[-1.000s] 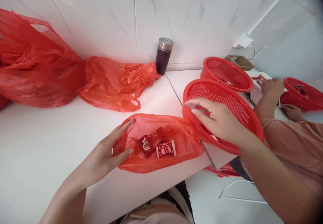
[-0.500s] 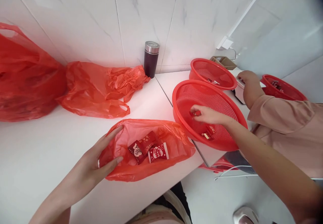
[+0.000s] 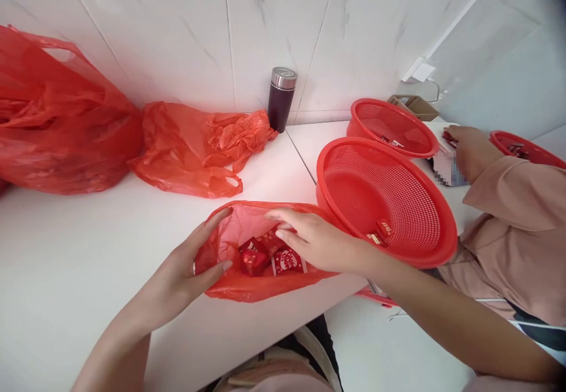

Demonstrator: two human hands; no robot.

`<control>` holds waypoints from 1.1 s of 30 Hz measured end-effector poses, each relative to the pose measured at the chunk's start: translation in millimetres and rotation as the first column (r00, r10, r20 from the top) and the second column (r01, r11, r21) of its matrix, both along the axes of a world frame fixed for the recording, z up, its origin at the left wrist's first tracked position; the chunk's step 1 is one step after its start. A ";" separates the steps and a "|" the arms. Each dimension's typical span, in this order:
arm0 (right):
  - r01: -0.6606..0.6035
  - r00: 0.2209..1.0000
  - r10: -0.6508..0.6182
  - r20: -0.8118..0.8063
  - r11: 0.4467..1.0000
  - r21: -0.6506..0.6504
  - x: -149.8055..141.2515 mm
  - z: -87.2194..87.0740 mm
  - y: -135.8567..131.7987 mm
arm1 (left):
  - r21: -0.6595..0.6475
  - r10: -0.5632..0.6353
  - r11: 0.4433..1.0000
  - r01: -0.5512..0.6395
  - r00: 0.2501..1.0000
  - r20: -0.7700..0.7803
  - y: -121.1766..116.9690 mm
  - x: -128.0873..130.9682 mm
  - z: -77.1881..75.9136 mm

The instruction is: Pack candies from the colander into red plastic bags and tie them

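Observation:
My left hand (image 3: 190, 256) grips the rim of a red plastic bag (image 3: 230, 280), spreading its mouth on the white counter. My right hand (image 3: 318, 241) lies over the bag's mouth with its fingers extended, and I see nothing held in it. Inside the bag are several red wrapped candies, including a white-labelled packet (image 3: 288, 261) and a shiny red one (image 3: 253, 262). To the right of my right hand, a red mesh basket (image 3: 433, 221) holds a few small wrapped candies (image 3: 378, 234).
Behind stand another red basket (image 3: 391, 128), a dark thermos (image 3: 280, 98) and a cardboard box (image 3: 415, 107). Crumpled red bags (image 3: 57, 121) lie at left. A co-worker's hand (image 3: 473, 151) works at right, near a third basket (image 3: 519, 147) and a pixelated object (image 3: 447, 171).
My right hand has moved left from the basket to over the bag. A shiny red candy now shows in the bag. The co-worker's hand has shifted, and the view has moved slightly.

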State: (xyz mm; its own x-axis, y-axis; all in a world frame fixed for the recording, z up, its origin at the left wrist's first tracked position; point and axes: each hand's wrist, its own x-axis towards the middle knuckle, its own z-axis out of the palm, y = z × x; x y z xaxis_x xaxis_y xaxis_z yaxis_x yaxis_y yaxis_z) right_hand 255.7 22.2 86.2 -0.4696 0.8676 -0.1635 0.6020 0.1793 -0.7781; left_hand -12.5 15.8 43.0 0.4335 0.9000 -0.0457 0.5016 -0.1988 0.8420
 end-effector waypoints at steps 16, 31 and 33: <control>0.055 0.933 -0.103 0.343 0.987 0.148 -0.5 -37.3 22.4 | 0.011 -0.029 1.000 0.029 0.998 -0.047 -1.3 -0.4 2.0; -0.136 0.852 -0.091 0.516 0.913 0.385 -0.9 -39.9 -12.3 | -0.010 0.007 1.000 -0.008 0.998 -0.070 -0.6 -0.4 -0.7; -0.141 0.837 -0.087 0.540 0.919 0.367 1.2 -48.3 -12.8 | -0.012 0.009 1.000 -0.010 0.997 -0.071 -1.1 -0.5 -0.1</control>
State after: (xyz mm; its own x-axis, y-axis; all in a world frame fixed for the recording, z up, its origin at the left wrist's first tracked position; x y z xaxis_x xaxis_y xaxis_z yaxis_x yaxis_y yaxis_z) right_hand 256.8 9.4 37.9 -0.4294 0.9012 -0.0588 0.8898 0.4111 -0.1982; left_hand -13.0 14.7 42.8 0.4200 0.9033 -0.0874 0.5617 -0.1831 0.8068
